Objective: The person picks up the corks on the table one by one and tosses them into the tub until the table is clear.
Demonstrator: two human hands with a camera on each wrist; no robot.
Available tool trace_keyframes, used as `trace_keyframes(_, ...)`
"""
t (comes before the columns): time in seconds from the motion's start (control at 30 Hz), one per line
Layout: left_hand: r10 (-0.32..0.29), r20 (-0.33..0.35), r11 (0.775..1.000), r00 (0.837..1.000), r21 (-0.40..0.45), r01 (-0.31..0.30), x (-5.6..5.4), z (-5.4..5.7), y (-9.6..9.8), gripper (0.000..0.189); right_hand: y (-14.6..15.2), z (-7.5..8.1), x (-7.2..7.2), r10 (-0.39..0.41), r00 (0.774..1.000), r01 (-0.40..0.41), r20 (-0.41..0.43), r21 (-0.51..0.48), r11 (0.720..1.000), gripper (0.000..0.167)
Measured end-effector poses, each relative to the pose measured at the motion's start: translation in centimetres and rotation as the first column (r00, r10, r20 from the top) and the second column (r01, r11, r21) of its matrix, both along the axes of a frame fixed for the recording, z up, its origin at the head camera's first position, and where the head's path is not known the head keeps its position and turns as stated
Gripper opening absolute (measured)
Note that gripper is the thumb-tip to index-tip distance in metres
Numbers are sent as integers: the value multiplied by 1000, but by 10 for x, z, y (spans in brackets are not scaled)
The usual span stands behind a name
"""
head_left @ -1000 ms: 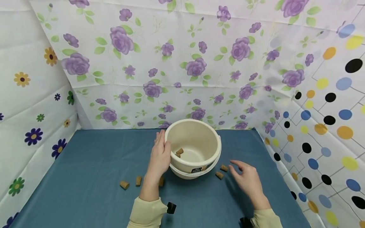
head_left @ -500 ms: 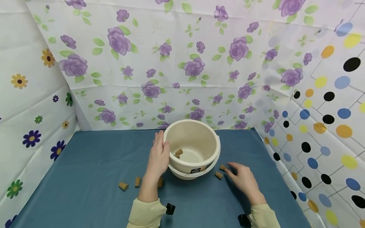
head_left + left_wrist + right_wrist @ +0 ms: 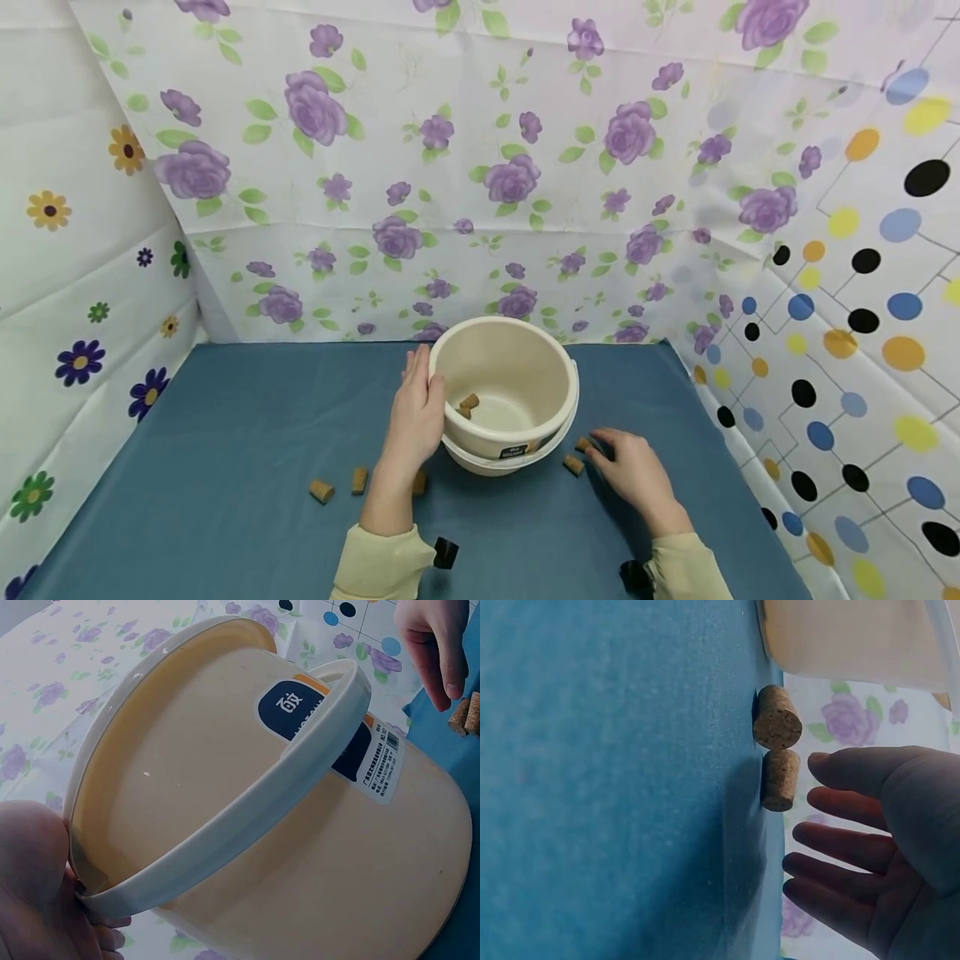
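Observation:
A cream bucket with a white handle stands upright at the middle of the table, two corks on its floor. My left hand lies along the bucket's left side, fingers straight, thumb by the rim. To the right of the bucket, two more corks lie close together: a nearer cork and a farther cork. My right hand reaches in from the right, fingertips close to the farther cork. In the right wrist view its fingers are extended, with a narrow gap between thumb and cork.
Left of my left forearm lie a tilted cork and an upright-looking cork. Another cork is partly hidden behind that forearm. Blue cloth covers the table, with patterned sheets hanging behind and at both sides.
My right hand has moved left and slightly down to the farther cork beside the bucket. My left hand stays against the bucket, and the corks lie as before.

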State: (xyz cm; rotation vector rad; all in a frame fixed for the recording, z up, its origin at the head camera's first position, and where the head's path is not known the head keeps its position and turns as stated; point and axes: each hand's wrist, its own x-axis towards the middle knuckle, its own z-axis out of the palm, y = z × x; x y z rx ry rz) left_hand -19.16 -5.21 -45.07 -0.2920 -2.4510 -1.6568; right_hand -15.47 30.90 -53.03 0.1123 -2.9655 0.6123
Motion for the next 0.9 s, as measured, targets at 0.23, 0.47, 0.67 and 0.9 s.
trace_keyframes(0.23,-4,-18,1000,1000,10,5,0,-1,0,60,0,4,-3,5,1000,-6,13,25,1000,38)
trace_keyframes(0.47,-8,-36,1000,999,11,8,-1,0,0,60,-2,5,-7,19,1000,-19,3,49,999,35)
trace_keyframes(0.67,-4,-24,1000,1000,8,5,-1,-1,-1,60,-5,4,-8,16,1000,-17,11,67,998,33)
trace_keyframes(0.9,-7,-19,1000,1000,12,7,1,0,-1,60,-5,2,-8,9,999,-11,31,72,997,31)
